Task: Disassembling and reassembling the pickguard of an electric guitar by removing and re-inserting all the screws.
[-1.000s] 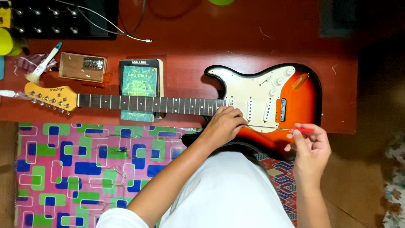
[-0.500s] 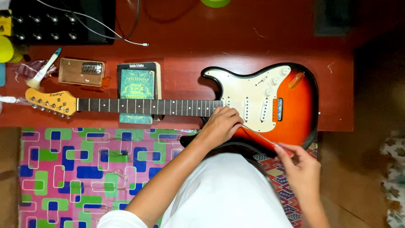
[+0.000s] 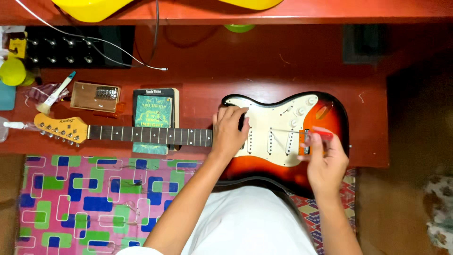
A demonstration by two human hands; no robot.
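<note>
Guitar, centre-right on red table: heavy, rigid, glossy, neck propped on book; left hand flat at neck joint, right hand pinching red tool at bridge; best lifted by neck and body.

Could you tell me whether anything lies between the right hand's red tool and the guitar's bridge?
Nothing visible does. The right hand holds the red tool right over the bridge of the guitar, while the left hand rests apart, at the neck joint.

Left hand palm down, fingers spread and curled, forearm angled up from lower left. Right hand raised, fingertips pinched together, forearm nearly vertical.
</note>
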